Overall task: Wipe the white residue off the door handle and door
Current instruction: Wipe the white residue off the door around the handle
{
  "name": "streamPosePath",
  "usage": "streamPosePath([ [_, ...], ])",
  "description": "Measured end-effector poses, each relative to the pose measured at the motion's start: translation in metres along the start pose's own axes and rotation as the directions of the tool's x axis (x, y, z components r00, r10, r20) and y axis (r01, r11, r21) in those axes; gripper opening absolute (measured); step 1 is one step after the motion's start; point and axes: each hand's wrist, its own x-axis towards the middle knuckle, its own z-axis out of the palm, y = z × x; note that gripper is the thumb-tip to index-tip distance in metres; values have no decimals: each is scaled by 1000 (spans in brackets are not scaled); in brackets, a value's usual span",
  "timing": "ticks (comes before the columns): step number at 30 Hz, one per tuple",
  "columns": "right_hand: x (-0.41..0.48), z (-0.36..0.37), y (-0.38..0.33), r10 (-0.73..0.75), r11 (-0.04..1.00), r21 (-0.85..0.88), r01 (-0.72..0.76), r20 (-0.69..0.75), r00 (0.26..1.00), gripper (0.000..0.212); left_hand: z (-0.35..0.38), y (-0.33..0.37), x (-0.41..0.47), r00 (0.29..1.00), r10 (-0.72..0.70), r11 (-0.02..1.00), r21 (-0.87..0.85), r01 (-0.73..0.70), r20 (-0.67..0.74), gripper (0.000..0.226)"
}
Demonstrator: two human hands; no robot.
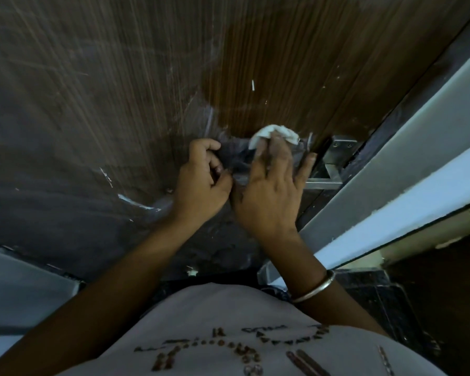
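Note:
A dark wood-grain door (147, 77) fills the view, marked with white streaks and flecks of residue (136, 200). My right hand (272, 191) presses a crumpled white cloth (274, 134) against the door near its edge, fingers spread over it. Just left of it, my left hand (204, 177) is curled around a dark door handle (236, 161), which is mostly hidden between the two hands. A cleaner, browner patch of door lies above the cloth.
A metal latch plate (342, 146) sits on the door's edge right of my right hand. A pale door frame (391, 169) runs diagonally at the right. A metal bangle (314, 289) circles my right wrist. Dark floor tiles show at the lower right.

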Motion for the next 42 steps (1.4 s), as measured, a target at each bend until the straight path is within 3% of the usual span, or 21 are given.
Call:
streamPosePath([
  [3,2,-4,14,193,981,25,-194,40,980,86,2,0,0,1000,22,1000,2,-22,2,40],
  [6,6,-7,18,282,954,93,-286,49,958,88,3,-1,-2,1000,21,1000,6,-21,8,41],
  [10,6,-9,7,245,960,131,-248,39,969,86,5,1,-2,1000,6,1000,-5,-6,9,39],
  [15,0,-3,-1,101,990,100,-103,24,995,68,5,-1,-1,1000,-13,1000,5,13,2,38],
  [24,5,-6,25,312,942,101,-319,81,947,86,3,-1,-2,1000,-20,1000,1,20,10,38],
  [32,-5,-3,4,132,986,87,-142,110,985,78,4,1,-3,1000,-5,1000,9,5,21,38],
  [38,0,-1,19,246,967,48,-250,77,966,88,0,-6,-3,999,-33,999,-6,33,-6,39],
  [42,0,1,0,118,990,67,-124,78,990,85,-1,-9,-5,998,-68,998,-15,68,-3,41],
])
